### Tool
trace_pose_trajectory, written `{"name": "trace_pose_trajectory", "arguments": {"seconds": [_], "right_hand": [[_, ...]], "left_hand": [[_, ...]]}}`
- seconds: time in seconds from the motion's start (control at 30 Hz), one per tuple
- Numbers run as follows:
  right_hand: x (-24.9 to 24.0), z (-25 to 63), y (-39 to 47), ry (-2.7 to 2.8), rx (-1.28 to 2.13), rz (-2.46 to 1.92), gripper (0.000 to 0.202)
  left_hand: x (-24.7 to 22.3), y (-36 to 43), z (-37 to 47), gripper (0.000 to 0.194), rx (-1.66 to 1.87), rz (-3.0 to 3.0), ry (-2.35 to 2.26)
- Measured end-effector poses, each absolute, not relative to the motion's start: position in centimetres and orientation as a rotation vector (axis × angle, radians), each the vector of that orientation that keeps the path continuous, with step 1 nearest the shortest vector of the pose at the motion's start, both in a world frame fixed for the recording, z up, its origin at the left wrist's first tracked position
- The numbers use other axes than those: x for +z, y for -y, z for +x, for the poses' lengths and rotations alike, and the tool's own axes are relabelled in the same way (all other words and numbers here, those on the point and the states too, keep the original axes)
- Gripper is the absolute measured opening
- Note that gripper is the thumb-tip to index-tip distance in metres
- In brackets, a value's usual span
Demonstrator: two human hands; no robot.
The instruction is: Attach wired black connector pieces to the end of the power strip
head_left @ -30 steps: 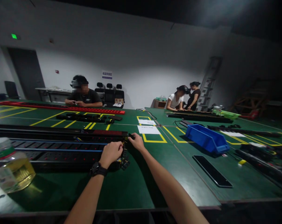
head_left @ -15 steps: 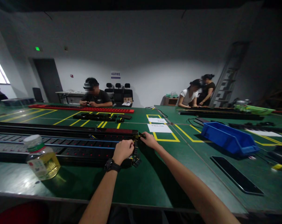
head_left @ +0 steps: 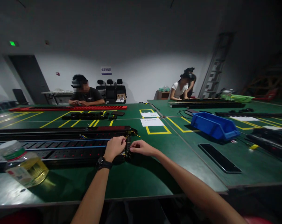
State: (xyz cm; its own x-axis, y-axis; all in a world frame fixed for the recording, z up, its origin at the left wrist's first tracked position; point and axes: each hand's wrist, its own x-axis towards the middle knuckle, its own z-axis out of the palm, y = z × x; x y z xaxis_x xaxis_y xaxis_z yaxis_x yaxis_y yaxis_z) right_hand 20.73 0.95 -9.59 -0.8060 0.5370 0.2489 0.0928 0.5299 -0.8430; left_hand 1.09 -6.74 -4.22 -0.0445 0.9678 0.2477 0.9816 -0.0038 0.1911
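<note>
A row of long black power strips (head_left: 61, 154) with red-marked sockets and blue stripes lies along the table's left side. My left hand (head_left: 115, 148) rests over their right end, fingers curled in; what they hold is hidden. Just right of that end is my right hand (head_left: 143, 147), its thumb and fingertips bent together at the dark end pieces (head_left: 127, 149). Anything between those fingertips is too small to make out. Thin yellow and dark wires (head_left: 135, 133) stick out at the far strip's end, beyond both hands.
A bottle of yellow liquid (head_left: 26, 165) stands near the front left. To the right are a blue bin (head_left: 213, 126) and a black phone (head_left: 219, 157). Paper sheets (head_left: 152, 122) lie on the green table (head_left: 164, 183). Co-workers (head_left: 86, 93) sit across it.
My right hand has come from the far strip's end down to the nearer end pieces, uncovering the wires. My left hand stays over the strips' end. The whole view has swung right.
</note>
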Motion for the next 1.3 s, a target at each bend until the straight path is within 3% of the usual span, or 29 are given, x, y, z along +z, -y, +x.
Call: {"name": "trace_pose_trajectory", "arguments": {"seconds": [0.43, 0.67, 0.77, 0.87, 1.0, 1.3], "right_hand": [[-9.1, 22.8, -3.1, 2.374, 1.422, -0.411, 0.055], [-9.3, 23.3, -4.0, 2.402, 1.454, -0.478, 0.044], [-8.9, 25.1, -5.6, 2.379, 1.331, -0.72, 0.033], [-8.5, 28.2, -7.6, 2.367, 1.0, -1.179, 0.022], [-8.7, 32.3, -9.2, 2.189, 0.629, -1.65, 0.027], [-8.3, 30.4, -7.2, 2.28, 0.463, -1.524, 0.027]], "left_hand": [[-4.0, 6.7, 1.0, 0.028, -0.472, -2.137, 2.199], [-4.0, 6.7, 1.0, 0.029, -0.466, -2.129, 2.202], [-4.1, 6.6, 0.9, 0.029, -0.473, -2.137, 2.196], [-4.0, 6.6, 0.8, 0.03, -0.487, -2.147, 2.189], [-3.8, 6.8, 0.9, 0.03, -0.489, -2.159, 2.193], [-3.5, 7.0, 1.0, 0.029, -0.5, -2.177, 2.197]]}}
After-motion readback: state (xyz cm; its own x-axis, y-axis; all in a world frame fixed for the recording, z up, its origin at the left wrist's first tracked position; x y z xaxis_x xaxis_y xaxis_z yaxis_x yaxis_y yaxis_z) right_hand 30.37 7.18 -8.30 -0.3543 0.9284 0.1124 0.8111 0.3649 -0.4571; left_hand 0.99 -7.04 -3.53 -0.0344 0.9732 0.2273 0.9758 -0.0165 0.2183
